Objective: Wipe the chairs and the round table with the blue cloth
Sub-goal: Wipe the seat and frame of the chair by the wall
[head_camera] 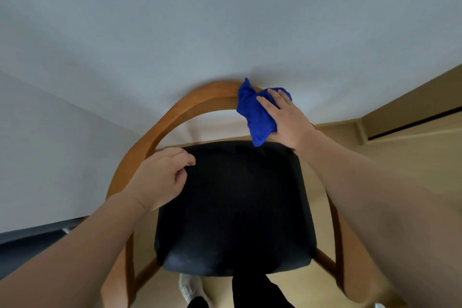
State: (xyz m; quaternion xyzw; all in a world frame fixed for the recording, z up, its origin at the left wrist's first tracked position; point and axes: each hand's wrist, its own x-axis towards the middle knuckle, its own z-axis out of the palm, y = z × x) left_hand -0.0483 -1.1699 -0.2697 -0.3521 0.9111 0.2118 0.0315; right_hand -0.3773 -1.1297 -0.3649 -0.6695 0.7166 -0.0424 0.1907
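A wooden chair with a curved back rail and a black padded seat stands right below me. The blue cloth is bunched over the right part of the back rail. My right hand lies on the cloth with fingers stretched over it and the thumb under it, holding it against the rail. My left hand rests on the left side of the rail with its fingers curled loosely around the wood. The round table is not in view.
A pale wall rises close behind the chair. A wooden skirting and ledge run along the right. Light wooden floor shows around the chair legs, and my feet are at the seat's front edge.
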